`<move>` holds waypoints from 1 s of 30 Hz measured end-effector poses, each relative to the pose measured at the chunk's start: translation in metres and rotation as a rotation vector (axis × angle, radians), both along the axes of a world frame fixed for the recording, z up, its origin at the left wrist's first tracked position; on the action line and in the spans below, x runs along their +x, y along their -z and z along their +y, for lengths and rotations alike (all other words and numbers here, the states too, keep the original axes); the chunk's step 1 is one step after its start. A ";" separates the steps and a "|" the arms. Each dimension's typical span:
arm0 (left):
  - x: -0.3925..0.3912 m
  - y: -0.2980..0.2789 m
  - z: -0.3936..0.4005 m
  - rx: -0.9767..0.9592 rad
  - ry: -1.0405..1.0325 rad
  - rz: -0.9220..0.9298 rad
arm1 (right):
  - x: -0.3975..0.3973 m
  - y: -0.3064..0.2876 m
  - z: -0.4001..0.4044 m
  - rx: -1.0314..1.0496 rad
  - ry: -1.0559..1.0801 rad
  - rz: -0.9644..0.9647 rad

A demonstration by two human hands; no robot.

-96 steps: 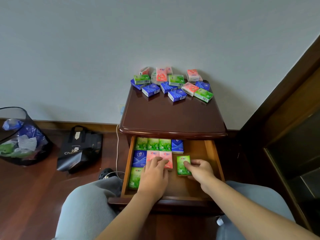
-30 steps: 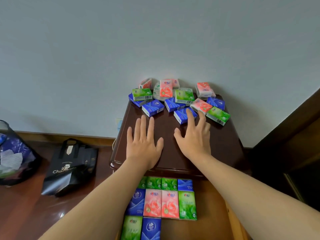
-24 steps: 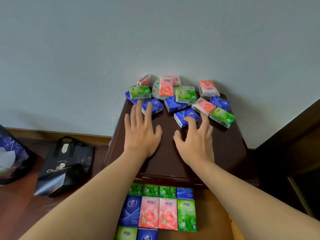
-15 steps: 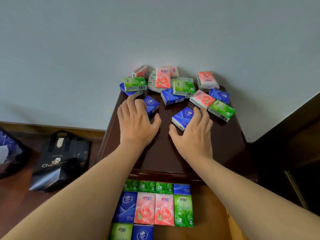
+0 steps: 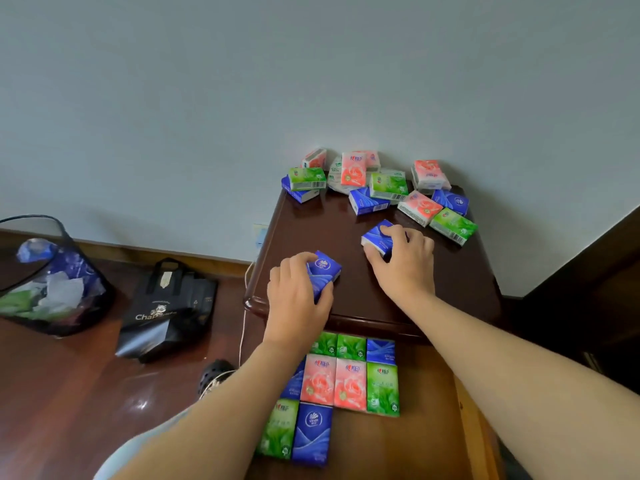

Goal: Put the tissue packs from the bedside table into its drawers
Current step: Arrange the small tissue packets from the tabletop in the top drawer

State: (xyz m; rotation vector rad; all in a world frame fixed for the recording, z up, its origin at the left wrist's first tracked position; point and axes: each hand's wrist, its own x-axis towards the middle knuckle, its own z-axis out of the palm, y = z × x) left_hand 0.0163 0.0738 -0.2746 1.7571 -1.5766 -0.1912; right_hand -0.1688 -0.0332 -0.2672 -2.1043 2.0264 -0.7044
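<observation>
My left hand [image 5: 298,299] grips a blue tissue pack [image 5: 323,271] over the front of the dark wooden bedside table [image 5: 460,282]. My right hand [image 5: 403,263] holds a second blue tissue pack [image 5: 377,237] near the table's middle. Several more packs in blue, green and pink [image 5: 388,185] lie heaped at the table's back edge against the wall. Below, the open drawer [image 5: 429,427] holds several packs laid flat in rows [image 5: 349,382] on its left side.
A black mesh waste bin [image 5: 48,275] with rubbish stands on the floor at the left. A black shopping bag [image 5: 169,306] lies beside the table, with a white cable [image 5: 242,334] hanging down. Dark wooden furniture [image 5: 588,278] rises at the right.
Both hands reached from the drawer to the tabletop, closed on a blue pack each, and drew them back toward the front edge.
</observation>
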 end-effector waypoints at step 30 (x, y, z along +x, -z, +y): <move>-0.005 0.038 0.178 0.182 0.080 0.566 | 0.008 0.056 0.240 0.877 0.346 -0.823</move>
